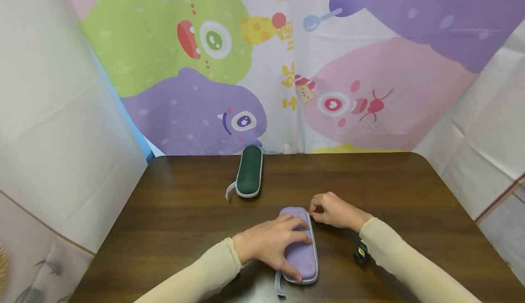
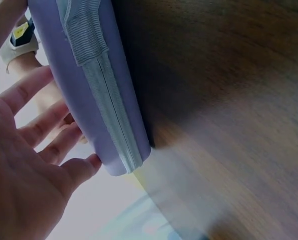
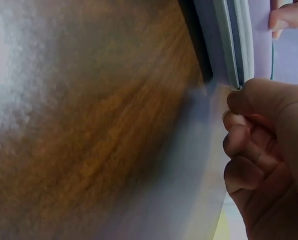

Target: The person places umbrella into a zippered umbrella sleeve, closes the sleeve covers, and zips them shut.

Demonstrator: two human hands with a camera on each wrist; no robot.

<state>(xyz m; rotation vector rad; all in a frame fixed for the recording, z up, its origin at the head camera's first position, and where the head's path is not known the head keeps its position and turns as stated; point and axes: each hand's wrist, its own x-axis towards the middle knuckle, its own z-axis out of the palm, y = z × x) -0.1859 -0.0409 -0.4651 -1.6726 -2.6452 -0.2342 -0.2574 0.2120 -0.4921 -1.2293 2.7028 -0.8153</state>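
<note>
A purple zip case (image 1: 301,262) lies lengthwise on the table. Across its top, my left hand (image 1: 270,240) holds it with bent, spread fingers, the thumb near its close end. At the case's far right corner, my right hand (image 1: 334,211) pinches with thumb and index finger. The right wrist view shows this pinch at the end of the visible grey zipper (image 3: 234,45), where a dark line runs between the tapes; the zipper pull is hidden by the fingertips. A grey fabric loop (image 1: 279,285) sticks out at the near end.
A dark green case (image 1: 249,172) with a pale rim and loop lies farther back, left of the purple one. The brown wooden table (image 1: 184,221) meets a cartoon-printed curtain (image 1: 287,134) at its back edge. A dark wrist device (image 1: 362,254) is on my right sleeve.
</note>
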